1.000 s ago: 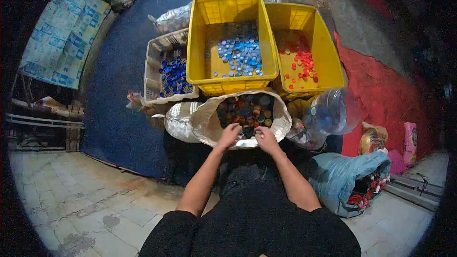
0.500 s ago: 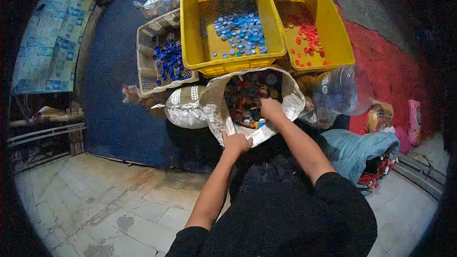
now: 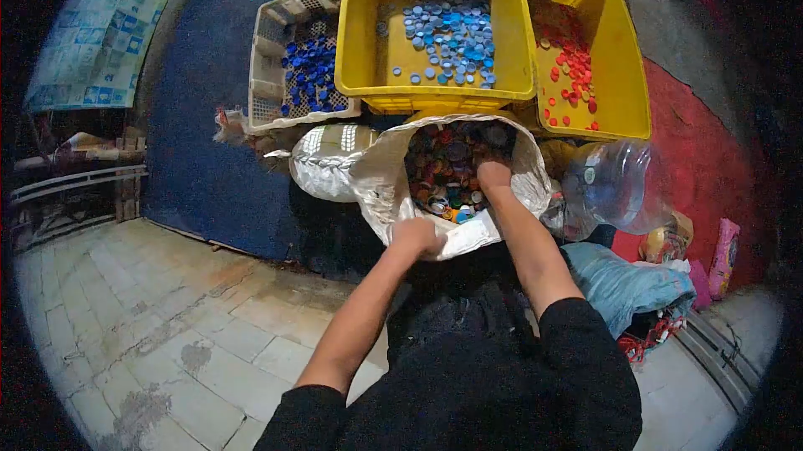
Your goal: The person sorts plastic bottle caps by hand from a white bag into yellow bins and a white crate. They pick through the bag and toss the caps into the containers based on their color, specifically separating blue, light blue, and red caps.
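Observation:
A white woven sack [image 3: 381,175] gapes toward me, with mixed colored bottle caps [image 3: 443,168] inside. At its near rim, my left hand [image 3: 416,238] is closed around a fold of the sack. My right hand [image 3: 493,173] reaches in at the right side of the opening, down at the caps. Its fingers are hidden, so whether it holds a cap does not show. Beyond the sack, a large yellow crate [image 3: 435,93] has light blue caps [image 3: 452,40] on its bottom.
Right of it, a second yellow crate [image 3: 623,58] contains red caps [image 3: 575,75]. A white perforated crate [image 3: 266,54] at left carries dark blue caps [image 3: 314,73]. A clear plastic jug [image 3: 615,179] and a stuffed blue bag [image 3: 627,284] lie on the right.
The camera view has shifted, so the crates appear further right and slightly higher. My right hand has gone a little deeper into the sack; my left hand stays on the rim.

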Demonstrator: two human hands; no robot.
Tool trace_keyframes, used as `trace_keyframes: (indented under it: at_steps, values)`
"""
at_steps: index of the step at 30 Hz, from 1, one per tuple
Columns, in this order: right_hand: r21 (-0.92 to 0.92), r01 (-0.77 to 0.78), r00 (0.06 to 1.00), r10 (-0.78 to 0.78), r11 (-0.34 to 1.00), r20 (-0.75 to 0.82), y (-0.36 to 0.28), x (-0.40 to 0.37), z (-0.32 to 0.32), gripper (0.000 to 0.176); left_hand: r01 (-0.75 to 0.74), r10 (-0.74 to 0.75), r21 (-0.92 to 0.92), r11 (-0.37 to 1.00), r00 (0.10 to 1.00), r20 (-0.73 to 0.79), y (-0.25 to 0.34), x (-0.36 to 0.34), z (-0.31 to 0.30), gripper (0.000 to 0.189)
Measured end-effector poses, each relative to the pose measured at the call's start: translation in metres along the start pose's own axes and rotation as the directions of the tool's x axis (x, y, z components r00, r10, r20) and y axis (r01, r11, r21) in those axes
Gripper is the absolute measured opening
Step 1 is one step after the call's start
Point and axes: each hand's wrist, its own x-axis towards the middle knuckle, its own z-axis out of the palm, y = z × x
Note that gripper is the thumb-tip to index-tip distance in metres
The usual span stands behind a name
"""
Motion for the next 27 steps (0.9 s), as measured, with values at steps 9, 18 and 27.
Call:
trace_keyframes:
  at_steps: [9, 18, 27]
  values:
    - [0.993, 0.103, 0.95, 0.289, 0.061, -0.116, 0.011, -0.106, 0.008, 0.018, 0.038, -0.049, -0.055, 0.998, 0.973, -0.224, -0.061, 0.138, 0.036, 0.026]
    - [0.822, -0.203, 0.979, -0.086, -0.532, 0.186, 0.028, -0.13, 0.043, 0.008, -0.062, -0.025, -0.28, 0.958, 0.954, -0.298, -0.067, 0.142, 0.051, 0.032]
    - [0.093, 0.052, 0.992, -0.062, 0.994, 0.111, -0.089, -0.006, -0.005, 0.031, -0.427, -0.084, -0.443, 0.788, 0.639, -0.765, -0.047, 0.053, 0.025, 0.015]
